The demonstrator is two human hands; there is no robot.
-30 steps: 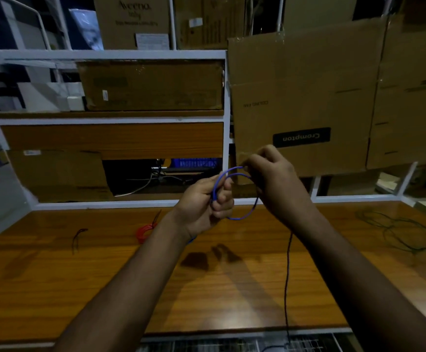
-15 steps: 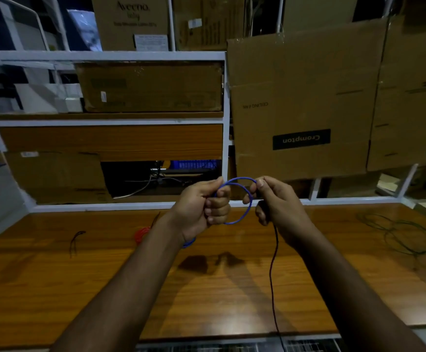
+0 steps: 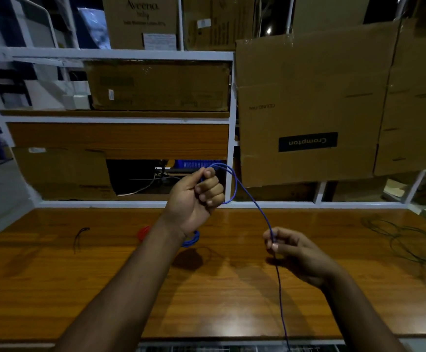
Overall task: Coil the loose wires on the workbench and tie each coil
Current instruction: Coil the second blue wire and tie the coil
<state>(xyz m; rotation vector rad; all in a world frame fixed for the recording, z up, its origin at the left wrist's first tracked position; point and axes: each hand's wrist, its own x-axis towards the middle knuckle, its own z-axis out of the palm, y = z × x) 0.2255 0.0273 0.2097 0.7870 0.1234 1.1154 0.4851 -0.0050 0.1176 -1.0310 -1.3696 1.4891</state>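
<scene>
left hand (image 3: 198,196) fisted on blue wire (image 3: 255,207) loops, anchoring coil | right hand (image 3: 291,250) pinches tail, feeding slack

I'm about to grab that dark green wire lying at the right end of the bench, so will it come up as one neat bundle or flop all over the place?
Likely floppy: the dark green wire lies in loose, uneven loops on the workbench, with no tie visible. It looks thin, so probably light, and lifted at one point the loops would likely sag and spread. The overlapping strands may snag on each other.
</scene>
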